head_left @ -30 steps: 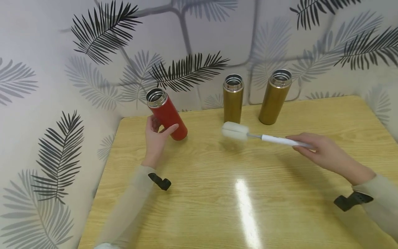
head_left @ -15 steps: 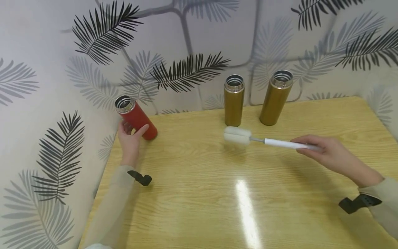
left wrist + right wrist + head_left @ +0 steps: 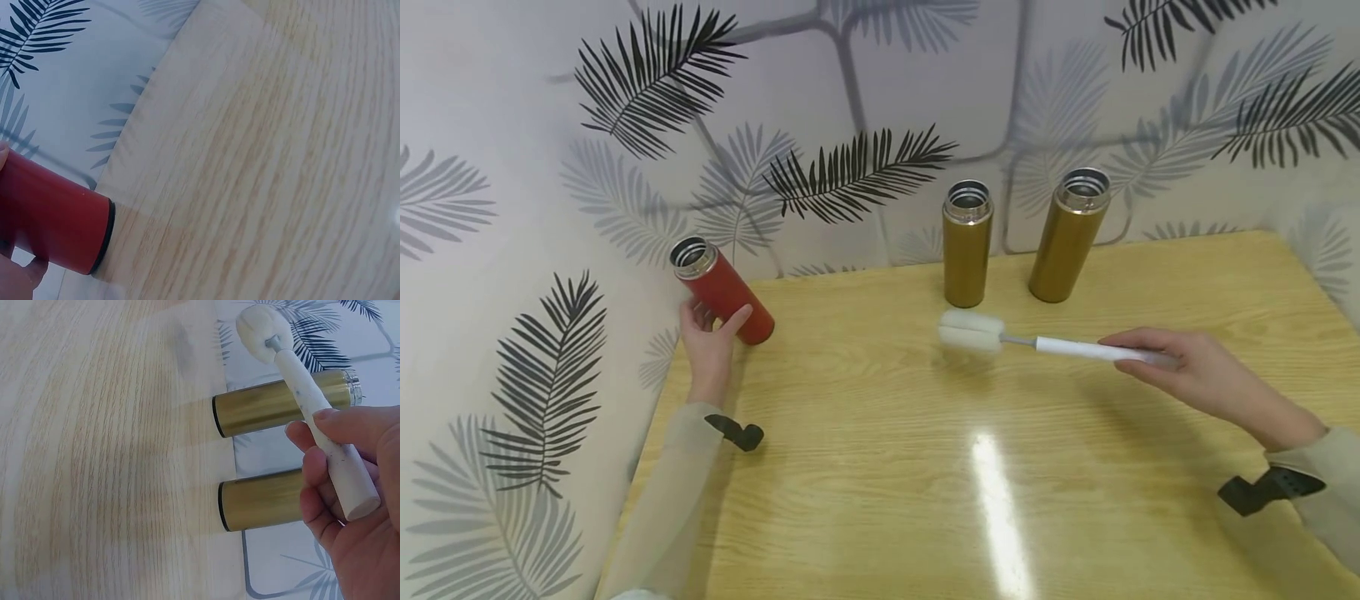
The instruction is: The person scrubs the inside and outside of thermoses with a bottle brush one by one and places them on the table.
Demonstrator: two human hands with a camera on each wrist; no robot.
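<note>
At the table's left side my left hand [image 3: 709, 350] holds a red thermos bottle [image 3: 727, 292], thumb on its near side and fingers behind it. The bottle has no lid, and its steel mouth shows. In the left wrist view the lower part of the red bottle [image 3: 59, 215] and its black base rim appear at the left edge. My right hand [image 3: 1187, 367] grips the white handle of a bottle brush [image 3: 1078, 348] above the table. The brush's pale sponge head [image 3: 970, 331] points left. The right wrist view shows thumb and fingers curled round the brush handle [image 3: 340, 462].
Two gold thermos bottles, a left one [image 3: 967, 250] and a right one [image 3: 1069, 237], stand lidless near the table's back edge. A leaf-patterned wall [image 3: 910, 100] rises behind and left of the wooden table [image 3: 865, 467]. Each wrist wears a black strap with a small camera.
My left hand has carried the red bottle leftward along the table, mostly in the first half second. The right hand and brush have shifted slightly right and nearer.
</note>
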